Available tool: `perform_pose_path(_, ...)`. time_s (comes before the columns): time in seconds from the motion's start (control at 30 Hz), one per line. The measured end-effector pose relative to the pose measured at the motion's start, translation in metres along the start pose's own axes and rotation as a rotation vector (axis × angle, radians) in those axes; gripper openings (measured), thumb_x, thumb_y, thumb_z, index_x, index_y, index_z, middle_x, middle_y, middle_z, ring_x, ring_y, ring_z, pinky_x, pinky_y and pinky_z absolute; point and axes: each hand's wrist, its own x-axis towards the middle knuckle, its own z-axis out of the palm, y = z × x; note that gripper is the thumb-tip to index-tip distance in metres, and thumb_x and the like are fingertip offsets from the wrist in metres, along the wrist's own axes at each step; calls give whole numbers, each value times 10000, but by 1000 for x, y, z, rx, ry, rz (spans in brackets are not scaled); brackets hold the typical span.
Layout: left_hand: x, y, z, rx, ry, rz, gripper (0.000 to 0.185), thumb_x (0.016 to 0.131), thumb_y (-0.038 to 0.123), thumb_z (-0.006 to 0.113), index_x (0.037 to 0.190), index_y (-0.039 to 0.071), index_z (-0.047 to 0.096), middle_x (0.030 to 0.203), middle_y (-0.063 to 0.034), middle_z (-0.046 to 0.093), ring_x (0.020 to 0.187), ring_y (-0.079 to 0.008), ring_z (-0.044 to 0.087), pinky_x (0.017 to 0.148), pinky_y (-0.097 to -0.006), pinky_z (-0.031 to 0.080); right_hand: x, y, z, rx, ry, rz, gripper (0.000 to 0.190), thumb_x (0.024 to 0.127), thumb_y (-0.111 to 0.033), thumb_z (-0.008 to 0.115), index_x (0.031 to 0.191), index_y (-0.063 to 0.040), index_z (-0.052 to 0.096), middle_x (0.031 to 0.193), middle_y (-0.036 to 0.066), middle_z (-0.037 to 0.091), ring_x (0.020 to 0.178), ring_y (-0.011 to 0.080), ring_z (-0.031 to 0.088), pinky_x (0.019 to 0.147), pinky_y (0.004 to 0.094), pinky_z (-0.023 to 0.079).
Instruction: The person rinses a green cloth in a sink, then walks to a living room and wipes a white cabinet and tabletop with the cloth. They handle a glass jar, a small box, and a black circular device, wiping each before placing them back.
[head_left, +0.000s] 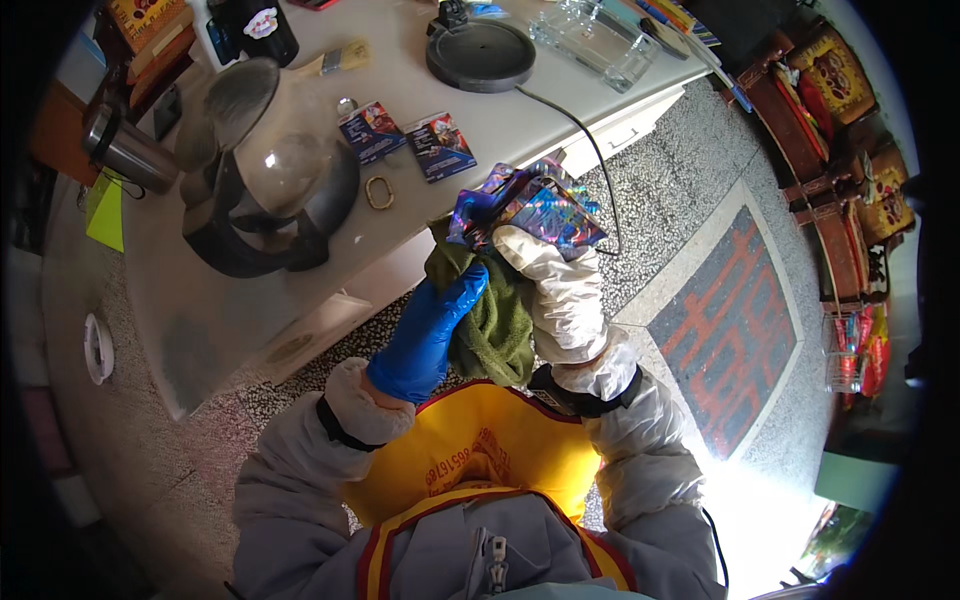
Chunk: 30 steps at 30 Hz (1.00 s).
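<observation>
My left hand (431, 330), in a blue disposable glove, grips a bunched olive-green cloth (491, 330) that hangs down between my arms. My right hand (559, 289) wears a white glove and holds a fanned bundle of shiny, iridescent cards or foil wrappers (544, 210), its thumb pressed over the lower edge. The cloth's upper end reaches the underside of the bundle. Two printed cards or packets (441, 147) lie on the white table (405, 202) beyond my hands, and an oval metal ring (379, 193) rests near them.
A glass pot with black handle and base (285, 165) stands at left, beside a steel cup (135, 146). Farther back are a paintbrush (341, 57), a round black base (480, 54) with a trailing cable (592, 135), and a clear glass tray (596, 37). Wooden chairs (817, 165) line the right.
</observation>
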Motion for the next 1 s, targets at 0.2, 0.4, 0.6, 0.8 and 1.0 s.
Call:
perform_pose_path(0.2,11,-13,23,58,139,98,369,960,269,644,1252,60,561,1089,-13,619,950,-101,602,838,-272,514,-1,-12,-28,-197,-4,-32,297,869,-62,720,1145,15,643,1050,75,691,946,162,665,831,300,544)
perform_pose_path(0.4,20,-24,20,292,265,259,231,948,238,664,1078,48,653,948,-1,657,839,-87,615,744,-259,517,-4,-15,-53,-410,-37,-129,265,897,-134,706,1121,5,676,1044,57,698,919,142,666,803,294,545)
perform_pose_path(0.6,12,-15,19,391,214,417,207,920,141,689,1084,16,678,948,-8,688,805,-81,631,707,-255,529,-8,-24,-62,-429,98,64,215,963,-152,622,1118,-16,685,1039,62,693,946,145,659,835,288,532)
perform_pose_path(0.8,7,-7,15,474,141,432,198,921,132,683,1077,11,678,915,-22,696,796,-85,640,700,-252,532,-5,-24,-58,21,186,192,225,958,-122,604,1127,14,664,1075,86,686,993,184,667,868,304,547)
perform_pose_path(1.0,5,-6,8,471,111,484,192,919,111,678,1077,2,675,939,-47,711,818,-93,654,727,-255,540,-5,-37,-48,158,274,50,288,913,-156,657,1140,19,638,1055,125,690,918,241,698,818,381,588)
